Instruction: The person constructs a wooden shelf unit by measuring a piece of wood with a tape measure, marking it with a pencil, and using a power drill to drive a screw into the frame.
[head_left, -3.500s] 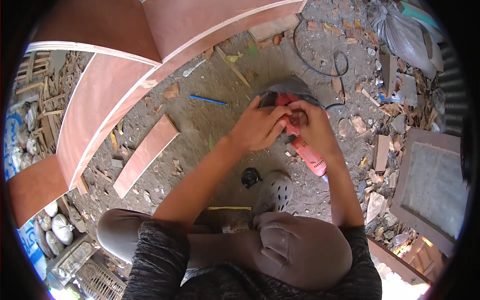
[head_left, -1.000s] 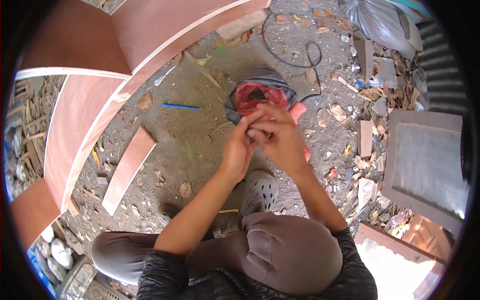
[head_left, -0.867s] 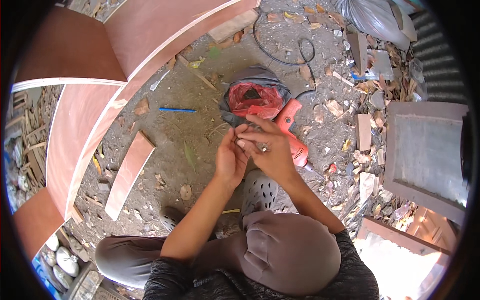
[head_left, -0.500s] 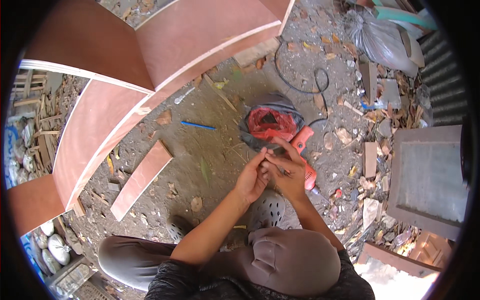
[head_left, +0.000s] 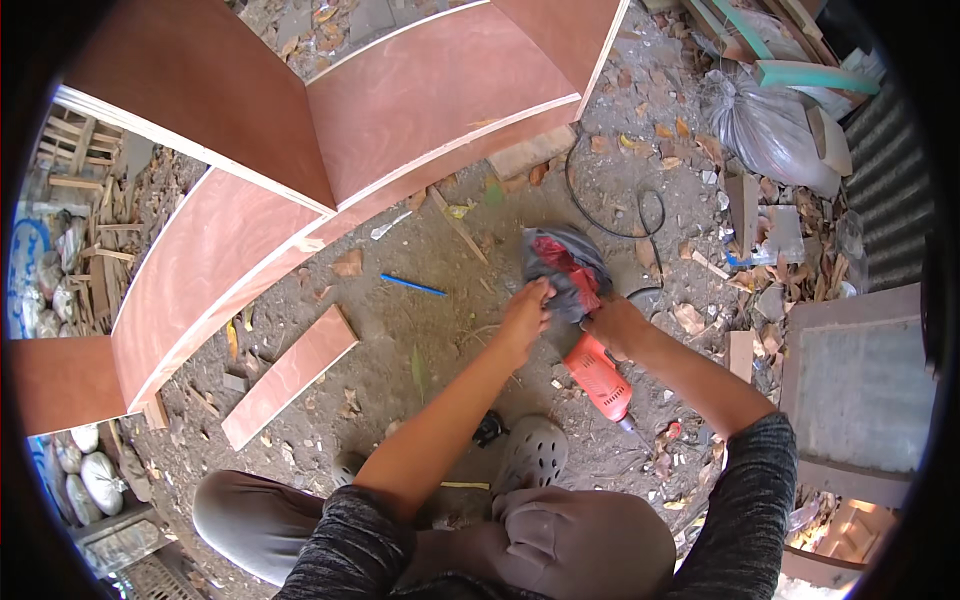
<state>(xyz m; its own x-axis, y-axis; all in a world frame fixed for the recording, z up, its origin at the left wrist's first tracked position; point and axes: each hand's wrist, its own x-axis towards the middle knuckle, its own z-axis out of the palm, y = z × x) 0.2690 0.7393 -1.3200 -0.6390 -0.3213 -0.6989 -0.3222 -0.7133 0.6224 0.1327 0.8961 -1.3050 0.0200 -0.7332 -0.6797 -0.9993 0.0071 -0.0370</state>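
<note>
Ground [head_left: 420,330]: bare dirt, lying littered with wood scraps and dry leaves. Plywood cabinet [head_left: 330,150]: reddish panels standing along the left and top. Board [head_left: 288,375], blue pencil [head_left: 413,285], black cable [head_left: 610,205]: lying loose nearby. Grey sack [head_left: 770,130]: sitting at upper right. Bag [head_left: 560,275]: dark, holding something red; left hand [head_left: 525,315] gripping its edge, right hand [head_left: 612,325] pressing beside it. Red drill [head_left: 600,378]: lying just below the right hand.

Dirt floor [head_left: 420,330], scattered wood scraps; plywood cabinet frame [head_left: 300,150]; daylight.
</note>
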